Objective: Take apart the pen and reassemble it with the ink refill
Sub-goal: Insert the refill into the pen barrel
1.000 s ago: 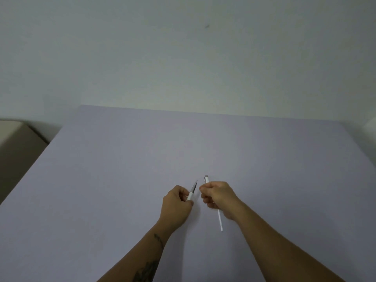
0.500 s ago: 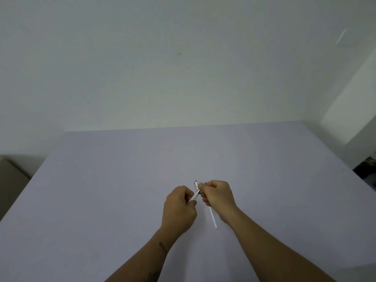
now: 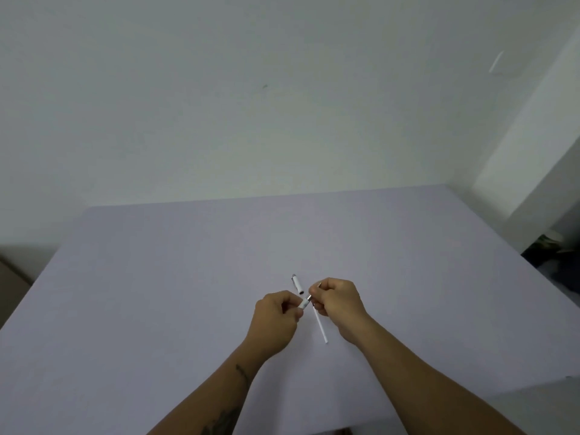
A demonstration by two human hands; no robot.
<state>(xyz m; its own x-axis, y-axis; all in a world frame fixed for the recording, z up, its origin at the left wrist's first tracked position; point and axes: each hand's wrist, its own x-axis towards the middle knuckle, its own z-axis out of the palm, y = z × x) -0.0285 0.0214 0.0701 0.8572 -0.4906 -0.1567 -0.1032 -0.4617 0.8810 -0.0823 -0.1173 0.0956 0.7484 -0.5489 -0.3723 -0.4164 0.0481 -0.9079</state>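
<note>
My left hand (image 3: 277, 318) is closed on a short white pen section (image 3: 303, 303) that points up and to the right. Its metal tip (image 3: 319, 284) pokes out above my right hand (image 3: 337, 301), whose fingers pinch that tip. Just beyond the hands, a white barrel piece (image 3: 297, 284) with a dark far end lies on the lilac table (image 3: 157, 293). In line with it, a thin white ink refill (image 3: 321, 326) runs toward me from under my right fingers. Whether those fingers also touch the refill is hidden.
A pale wall rises behind the table's far edge. On the right, a white pillar (image 3: 533, 171) stands with dark items (image 3: 552, 255) on the floor beside it. A brown box corner (image 3: 12, 277) shows at the left edge.
My hands have come together. The right fingers, earlier wrapped around the long white barrel and refill, now pinch the metal tip of the section in my left hand. The view has swung to the right.
</note>
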